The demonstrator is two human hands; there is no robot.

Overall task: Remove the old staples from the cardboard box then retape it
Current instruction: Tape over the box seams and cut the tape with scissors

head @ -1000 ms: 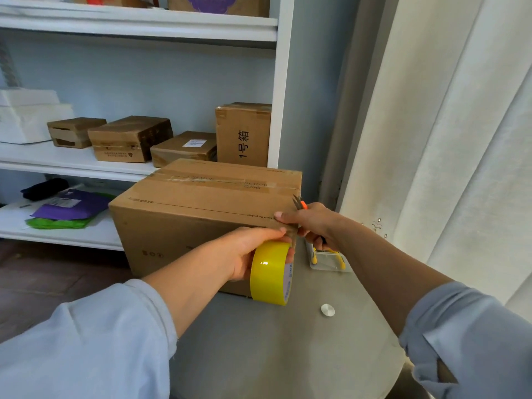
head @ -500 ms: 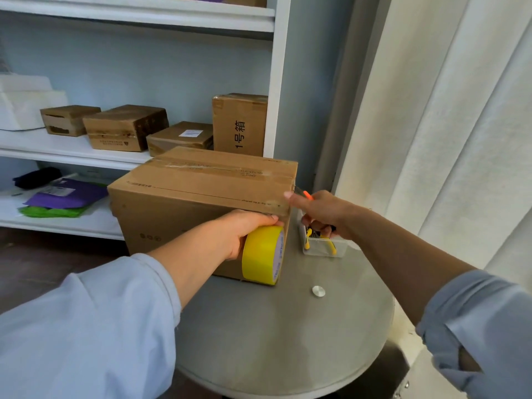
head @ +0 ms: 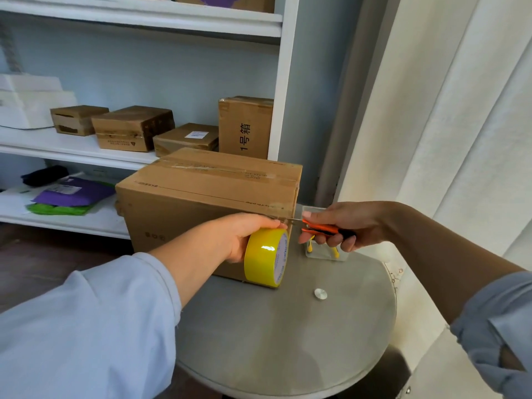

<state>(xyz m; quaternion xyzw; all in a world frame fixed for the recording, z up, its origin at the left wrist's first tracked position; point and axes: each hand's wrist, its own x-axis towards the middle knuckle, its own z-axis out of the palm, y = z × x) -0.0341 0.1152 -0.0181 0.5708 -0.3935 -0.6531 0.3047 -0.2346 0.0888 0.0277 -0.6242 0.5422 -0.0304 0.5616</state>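
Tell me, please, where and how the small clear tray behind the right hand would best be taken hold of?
Grip the tray by its two long side walls, coming straight down from above: it sits flat on the table with its open rim up. The box blocks its left; the right hand with the scissors hovers over it.

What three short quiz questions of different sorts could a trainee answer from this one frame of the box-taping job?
1. True or false: the left hand holds the yellow tape roll against the cardboard box.
2. Multiple choice: the right hand holds
A. a marker
B. orange-handled scissors
C. a stapler
3. Fill in: the box stands on a round grey ____.

Key: 1 true; 2 B; 3 table.
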